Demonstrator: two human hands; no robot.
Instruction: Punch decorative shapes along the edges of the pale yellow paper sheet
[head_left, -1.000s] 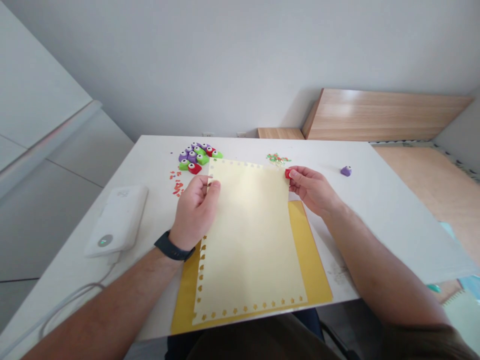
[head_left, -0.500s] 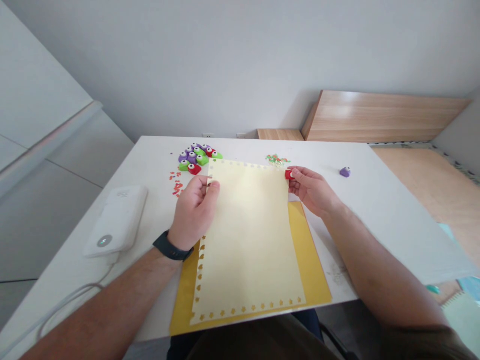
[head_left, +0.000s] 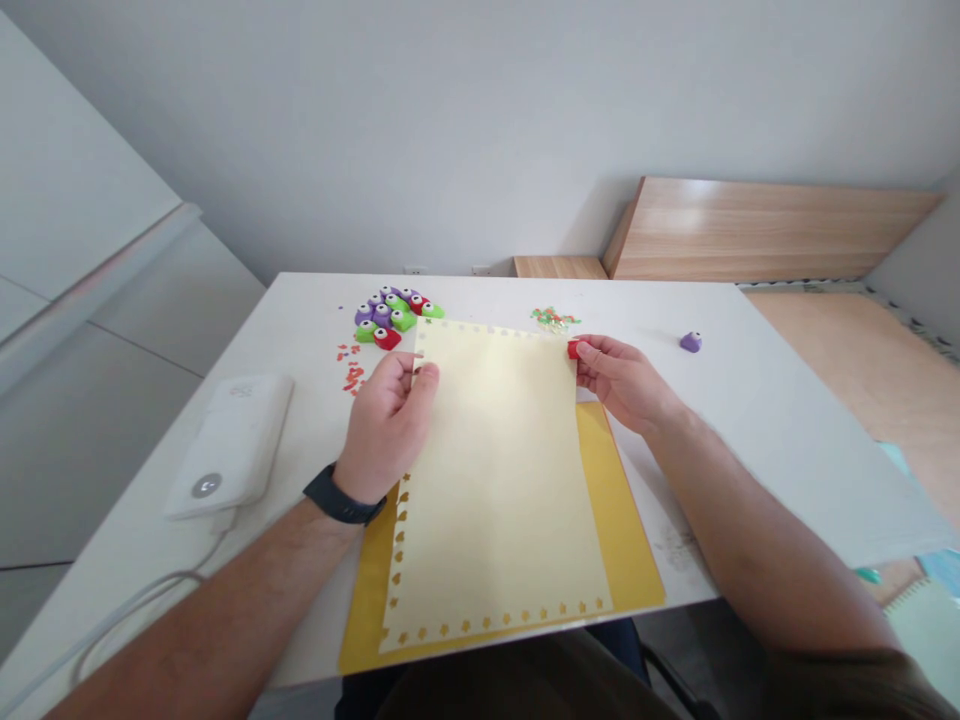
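A pale yellow sheet of paper (head_left: 502,480) has small flower, heart and leaf shapes cut along its left, bottom and top edges. My left hand (head_left: 390,420) pinches the sheet's upper left edge, thumb on top. At the upper right corner my right hand (head_left: 619,378) holds a small red craft punch (head_left: 574,349) between thumb and fingers, set against the paper's edge. The sheet's far end is raised, and a darker yellow sheet (head_left: 611,500) lies beneath its near part. Whether the punch is pressed down cannot be made out.
Several purple, green and red craft punches (head_left: 390,318) cluster at the back left, with red paper bits (head_left: 352,377) nearby. Green and orange bits (head_left: 555,319) lie at the back. A purple punch (head_left: 691,342) stands right. A white power bank (head_left: 236,440) with a cable sits left.
The red punch has shifted slightly left at the paper's right edge and turned a little in my right fingers. My left hand keeps its grip; the view has moved slightly.
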